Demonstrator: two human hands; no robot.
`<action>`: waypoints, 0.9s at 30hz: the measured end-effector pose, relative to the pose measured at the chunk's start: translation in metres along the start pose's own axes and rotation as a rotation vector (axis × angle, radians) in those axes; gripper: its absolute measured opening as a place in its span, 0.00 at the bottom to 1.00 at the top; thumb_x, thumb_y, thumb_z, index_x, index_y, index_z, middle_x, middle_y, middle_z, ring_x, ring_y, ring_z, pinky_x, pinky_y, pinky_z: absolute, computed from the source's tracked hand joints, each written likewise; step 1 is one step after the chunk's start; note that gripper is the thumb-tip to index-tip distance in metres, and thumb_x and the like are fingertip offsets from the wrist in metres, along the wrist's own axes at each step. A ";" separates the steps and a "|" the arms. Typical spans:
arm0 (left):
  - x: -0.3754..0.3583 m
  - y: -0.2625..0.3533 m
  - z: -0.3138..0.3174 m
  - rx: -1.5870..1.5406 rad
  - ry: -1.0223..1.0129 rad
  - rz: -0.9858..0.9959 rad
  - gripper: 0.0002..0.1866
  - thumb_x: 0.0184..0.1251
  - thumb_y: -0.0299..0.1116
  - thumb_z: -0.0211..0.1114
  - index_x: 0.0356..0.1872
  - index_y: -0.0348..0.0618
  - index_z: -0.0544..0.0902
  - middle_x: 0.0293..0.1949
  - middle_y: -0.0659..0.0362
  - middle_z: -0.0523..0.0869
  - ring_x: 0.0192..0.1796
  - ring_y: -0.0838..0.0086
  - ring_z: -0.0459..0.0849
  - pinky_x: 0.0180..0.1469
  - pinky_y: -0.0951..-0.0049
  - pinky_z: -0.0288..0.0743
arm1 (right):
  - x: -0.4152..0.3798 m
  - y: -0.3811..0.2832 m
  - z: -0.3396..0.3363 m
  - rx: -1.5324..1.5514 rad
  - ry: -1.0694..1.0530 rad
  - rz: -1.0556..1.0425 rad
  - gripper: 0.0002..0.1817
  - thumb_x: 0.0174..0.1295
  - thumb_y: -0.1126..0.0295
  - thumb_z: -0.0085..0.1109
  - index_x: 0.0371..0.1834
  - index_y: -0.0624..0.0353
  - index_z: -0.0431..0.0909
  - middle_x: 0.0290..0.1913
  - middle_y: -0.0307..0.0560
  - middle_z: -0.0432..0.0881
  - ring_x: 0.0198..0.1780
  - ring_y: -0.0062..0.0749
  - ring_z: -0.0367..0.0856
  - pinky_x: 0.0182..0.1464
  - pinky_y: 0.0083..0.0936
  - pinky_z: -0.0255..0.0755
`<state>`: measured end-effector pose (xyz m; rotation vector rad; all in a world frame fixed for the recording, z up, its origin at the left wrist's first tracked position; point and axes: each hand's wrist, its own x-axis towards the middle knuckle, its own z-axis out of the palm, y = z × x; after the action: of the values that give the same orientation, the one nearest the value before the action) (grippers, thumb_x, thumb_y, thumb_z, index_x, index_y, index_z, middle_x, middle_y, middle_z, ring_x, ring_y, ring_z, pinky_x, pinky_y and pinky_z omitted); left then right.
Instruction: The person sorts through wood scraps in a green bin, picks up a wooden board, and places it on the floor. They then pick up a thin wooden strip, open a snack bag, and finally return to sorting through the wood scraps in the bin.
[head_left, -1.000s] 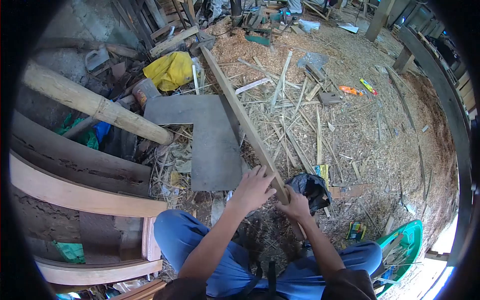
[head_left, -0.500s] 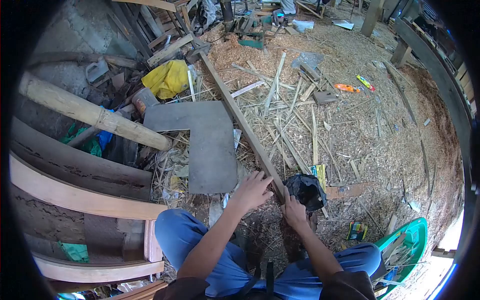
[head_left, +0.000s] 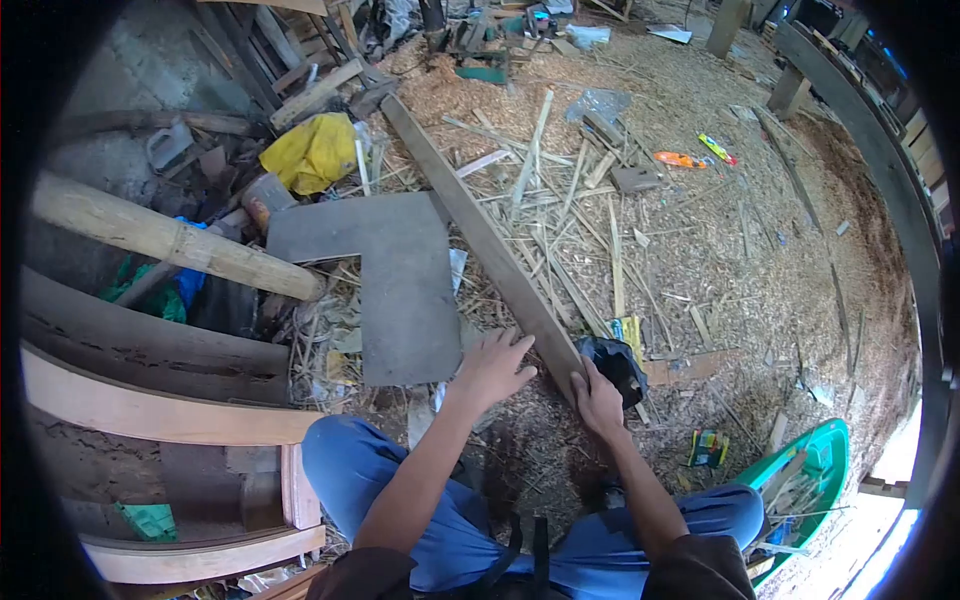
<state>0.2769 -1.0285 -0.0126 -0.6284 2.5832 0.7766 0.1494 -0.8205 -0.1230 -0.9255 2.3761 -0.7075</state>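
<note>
Plank [head_left: 470, 215] lies flat on the shavings-strewn floor, running from the hands toward 11 o'clock. Right hand [head_left: 598, 398] grips its near end, fingers curled around it. Left hand [head_left: 492, 366] rests beside its left edge, fingers spread, holding nothing. Black bag [head_left: 615, 362] touches the right hand at 2 o'clock; its contents are hidden. Green tub [head_left: 800, 480] at 4 o'clock holds wood scraps.

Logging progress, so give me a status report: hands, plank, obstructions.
Left hand flat beside plank. Right hand grips its near end. Black bag touching right hand.
</note>
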 end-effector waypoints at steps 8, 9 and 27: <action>0.024 0.012 0.008 0.213 0.330 0.098 0.51 0.57 0.36 0.81 0.82 0.54 0.62 0.84 0.48 0.54 0.84 0.50 0.57 0.84 0.46 0.52 | -0.027 -0.020 -0.073 0.228 -0.067 -0.026 0.47 0.53 0.40 0.78 0.71 0.60 0.76 0.53 0.69 0.87 0.57 0.61 0.86 0.59 0.47 0.79; 0.027 0.015 0.007 0.226 0.337 0.105 0.53 0.53 0.36 0.83 0.82 0.55 0.63 0.84 0.48 0.54 0.84 0.53 0.56 0.84 0.47 0.51 | -0.032 -0.018 -0.080 0.240 -0.097 -0.017 0.50 0.48 0.41 0.81 0.71 0.60 0.76 0.53 0.69 0.87 0.57 0.60 0.87 0.59 0.47 0.79; 0.047 0.001 0.043 -0.557 0.316 -0.066 0.49 0.66 0.33 0.69 0.83 0.32 0.51 0.71 0.25 0.69 0.71 0.42 0.75 0.70 0.56 0.71 | -0.075 -0.044 -0.050 -0.166 0.199 -0.227 0.34 0.55 0.70 0.71 0.68 0.58 0.72 0.44 0.49 0.79 0.46 0.47 0.83 0.47 0.43 0.75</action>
<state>0.2462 -1.0169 -0.0678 -1.0641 2.5939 1.4994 0.1886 -0.7809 -0.0400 -1.2635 2.5604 -0.7244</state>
